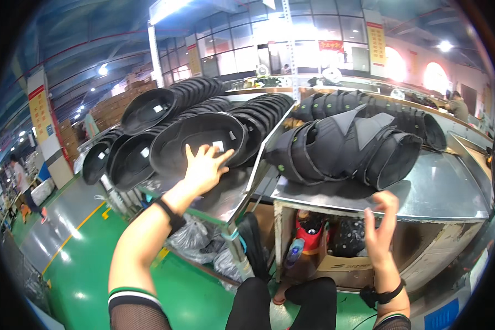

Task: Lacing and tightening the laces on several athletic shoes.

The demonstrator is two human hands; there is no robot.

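Hands apart, reaching toward stacked black caps

Left hand [203, 168], fingers spread, presses the front black cap [195, 140] left of centre; right hand [380, 223], open and empty, hovers by the steel table [440, 192] edge. Likely picking: a grip on the brim is needed.

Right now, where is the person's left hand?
In the head view, the left hand is left of centre, touching the front black shell on the left metal table.

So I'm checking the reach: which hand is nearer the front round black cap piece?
Left. The left hand touches the front round black cap piece; the right hand is apart, at the metal table edge.
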